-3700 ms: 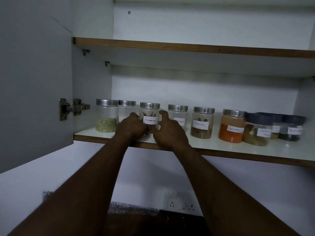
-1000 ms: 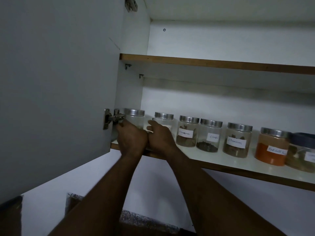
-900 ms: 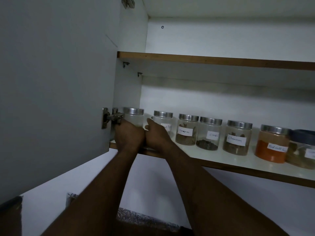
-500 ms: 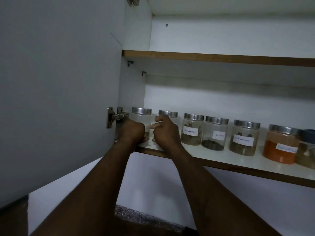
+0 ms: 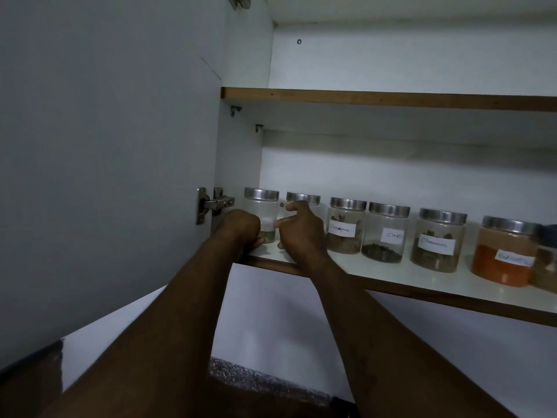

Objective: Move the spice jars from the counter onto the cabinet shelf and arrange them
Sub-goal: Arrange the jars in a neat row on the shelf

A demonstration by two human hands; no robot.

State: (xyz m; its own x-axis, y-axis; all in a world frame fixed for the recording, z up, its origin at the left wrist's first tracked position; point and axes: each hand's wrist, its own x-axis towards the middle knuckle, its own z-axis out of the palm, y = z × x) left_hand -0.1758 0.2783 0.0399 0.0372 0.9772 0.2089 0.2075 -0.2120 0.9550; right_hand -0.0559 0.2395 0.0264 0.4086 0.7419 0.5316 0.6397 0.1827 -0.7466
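Head: shelf (image 5: 391, 280) runs under the grip.
Left hand (image 5: 241, 227): wrapped round end jar (image 5: 261, 213).
Right hand (image 5: 301, 233): curled just right of that grip; hold unclear.

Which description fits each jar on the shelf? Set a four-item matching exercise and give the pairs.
Column one
1 leftmost jar
2 second jar
3 Cloves jar
4 sixth jar

Column two
A orange-red powder
B left hand at its base
C small dark bits
D partly behind right hand

Pairs: 1-B, 2-D, 3-C, 4-A
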